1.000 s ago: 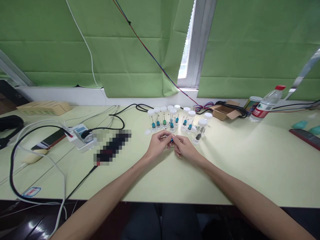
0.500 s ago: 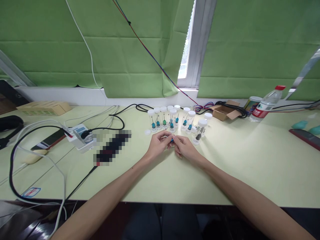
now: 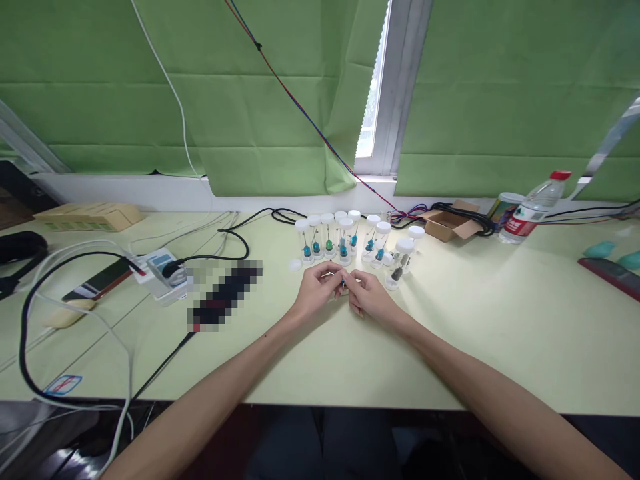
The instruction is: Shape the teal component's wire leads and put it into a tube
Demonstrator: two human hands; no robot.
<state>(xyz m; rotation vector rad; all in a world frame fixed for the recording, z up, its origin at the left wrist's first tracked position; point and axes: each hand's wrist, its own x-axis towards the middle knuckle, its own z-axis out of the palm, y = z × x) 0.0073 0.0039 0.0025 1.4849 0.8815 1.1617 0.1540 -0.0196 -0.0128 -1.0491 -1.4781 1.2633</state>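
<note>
My left hand (image 3: 320,288) and my right hand (image 3: 369,293) meet over the table, their thumbs and fingertips pressed together. Between them shows a sliver of a small blue piece (image 3: 343,283); the fingers cover most of it and its kind cannot be made out. Just beyond my hands stand several clear tubes with white lids, among them a front tube (image 3: 345,241) holding a blue piece on a thin stem. A tube with a dark grey piece (image 3: 399,267) leans slightly beside my right hand. One loose white lid (image 3: 295,265) lies left of the tubes.
On the left, a power strip (image 3: 163,273) and looping cables cover the table (image 3: 300,360). A computer mouse (image 3: 70,313) and a pixelated dark object (image 3: 225,295) lie there too. At the right back are an open cardboard box (image 3: 445,225) and a water bottle (image 3: 533,210).
My right thumb and fingers have shifted slightly over the small blue piece, so less of it shows. My arms and the tubes stay where they were.
</note>
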